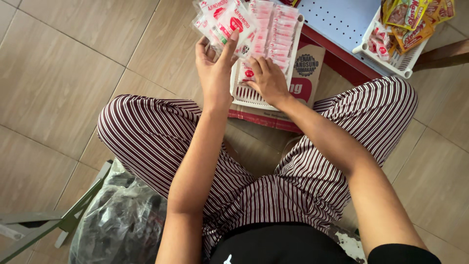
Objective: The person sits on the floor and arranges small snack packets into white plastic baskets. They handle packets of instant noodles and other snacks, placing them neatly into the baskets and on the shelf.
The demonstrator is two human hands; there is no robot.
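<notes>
Sachets (222,22), small clear ones with red and white print, fan out of the left hand (213,66), whose fingers are closed around the bundle with the thumb pressed across its front. The bundle is held up just above the left end of a white slotted tray (266,100). The right hand (267,78) lies flat in that tray, fingers spread and loose, its fingertips resting on a single sachet (247,72) on the tray floor; it grips nothing. Farther along the tray, rows of the same sachets (276,29) stand packed on edge. The tray sits on a brown and red cardboard box (307,73) on the tiled floor (63,73), between the knees of the person, who sits cross-legged in striped trousers (156,137). A second white tray (398,61) with yellow and red packets rests on a pale perforated shelf (337,22) at upper right. A crumpled plastic bag (119,220) lies beside the left knee.
</notes>
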